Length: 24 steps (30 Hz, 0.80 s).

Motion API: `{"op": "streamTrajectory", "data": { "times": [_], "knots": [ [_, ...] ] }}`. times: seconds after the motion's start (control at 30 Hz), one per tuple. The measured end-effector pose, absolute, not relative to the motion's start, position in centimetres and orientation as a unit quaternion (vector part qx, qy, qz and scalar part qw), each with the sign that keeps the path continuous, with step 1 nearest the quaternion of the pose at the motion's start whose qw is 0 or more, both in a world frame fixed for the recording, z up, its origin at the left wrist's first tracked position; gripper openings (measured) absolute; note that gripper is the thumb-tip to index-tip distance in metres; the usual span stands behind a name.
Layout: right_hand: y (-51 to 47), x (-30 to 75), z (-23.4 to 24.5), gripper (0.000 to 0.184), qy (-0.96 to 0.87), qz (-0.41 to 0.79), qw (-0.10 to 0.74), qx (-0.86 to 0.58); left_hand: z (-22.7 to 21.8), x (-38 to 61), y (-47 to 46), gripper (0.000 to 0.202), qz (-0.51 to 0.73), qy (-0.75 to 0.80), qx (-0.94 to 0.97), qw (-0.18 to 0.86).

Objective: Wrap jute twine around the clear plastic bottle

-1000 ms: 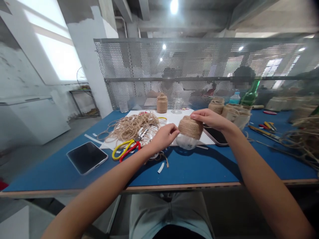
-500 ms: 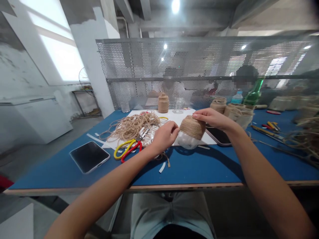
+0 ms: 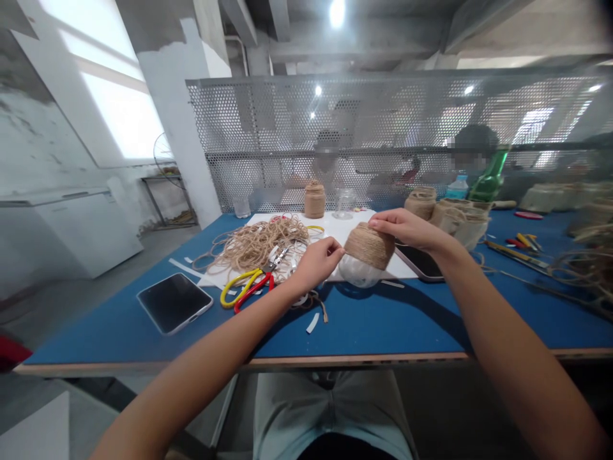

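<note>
A glass jar (image 3: 366, 254), half wound with brown twine, is held tilted above the blue table (image 3: 383, 319); its bare glass end points down toward me. My right hand (image 3: 405, 228) grips the jar's upper far side, fingers closed over the twine. Pinching at the left edge of the wound twine is my left hand (image 3: 318, 260). A loose heap of twine (image 3: 256, 243) lies on a white sheet (image 3: 335, 236) to the left, with yellow and red handled scissors (image 3: 246, 289) beside it.
A phone (image 3: 175, 302) lies at front left and another phone (image 3: 421, 260) sits under my right wrist. A wrapped jar (image 3: 314, 199) and a clear jar (image 3: 343, 203) stand at the back by the perforated metal screen (image 3: 383, 128). Several wrapped jars (image 3: 450, 214), a green bottle (image 3: 488, 179) and tools (image 3: 520, 246) sit right. People sit behind the screen.
Hardly anything differs: both hands stay on the jar in the same grip, and the view has drifted slightly to the left.
</note>
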State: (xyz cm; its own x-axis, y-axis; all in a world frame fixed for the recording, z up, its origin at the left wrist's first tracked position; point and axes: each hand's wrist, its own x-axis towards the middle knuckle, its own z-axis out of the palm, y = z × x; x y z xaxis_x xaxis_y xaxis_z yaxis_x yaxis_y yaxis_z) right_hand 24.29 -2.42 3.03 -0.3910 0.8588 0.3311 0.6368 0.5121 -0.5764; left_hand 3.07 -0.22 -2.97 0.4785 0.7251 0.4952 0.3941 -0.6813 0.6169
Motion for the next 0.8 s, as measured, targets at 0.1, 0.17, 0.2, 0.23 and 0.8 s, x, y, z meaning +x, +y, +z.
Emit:
{"op": "streamTrajectory", "data": {
  "times": [0.1,0.17,0.2,0.23,0.8],
  "knots": [
    [-2.5,24.1,3.1,0.034,-0.815,0.177,0.303,-0.461,-3.0,3.0,-0.1,0.013,0.373,0.34,0.821,0.268],
    [-2.5,23.9,3.1,0.033,-0.818,0.177,0.3,-0.458,-3.0,2.9,-0.1,0.015,0.36,0.338,0.813,0.307],
    [-2.5,23.9,3.1,0.033,-0.818,0.178,0.299,-0.457,-3.0,2.9,0.0,0.016,0.354,0.336,0.81,0.326],
    [-2.5,23.8,3.1,0.033,-0.819,0.179,0.3,-0.456,-3.0,2.8,0.0,0.017,0.348,0.335,0.806,0.342],
    [-2.0,24.6,2.7,0.033,-0.818,0.225,0.31,-0.429,-3.1,2.0,1.1,0.033,0.264,0.281,0.789,0.479]
  ]
}}
